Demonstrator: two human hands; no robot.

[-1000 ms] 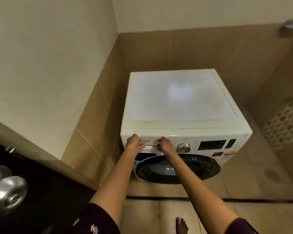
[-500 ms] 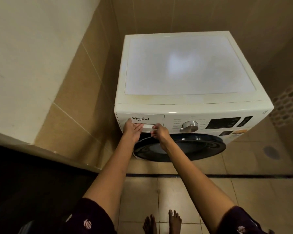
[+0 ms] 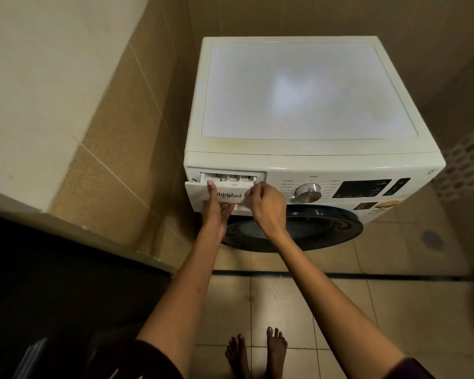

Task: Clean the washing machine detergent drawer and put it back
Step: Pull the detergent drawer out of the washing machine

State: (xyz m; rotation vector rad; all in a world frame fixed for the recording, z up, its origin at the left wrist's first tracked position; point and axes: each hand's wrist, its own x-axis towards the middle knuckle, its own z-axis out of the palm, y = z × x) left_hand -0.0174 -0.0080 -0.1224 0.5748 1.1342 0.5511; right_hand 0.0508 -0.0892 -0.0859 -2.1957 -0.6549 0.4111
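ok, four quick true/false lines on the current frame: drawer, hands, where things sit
1. The detergent drawer is partly pulled out of the washing machine, with its compartments showing. True.
2. Only one hand is on the drawer. False: the left hand and the right hand both grip its front, left thumb on the face and right fingers at the right edge.
3. The drawer sits at the right end of the machine's front. False: it is at the left end, left of the dial.
4. The person stands with bare feet on the tiled floor. True.
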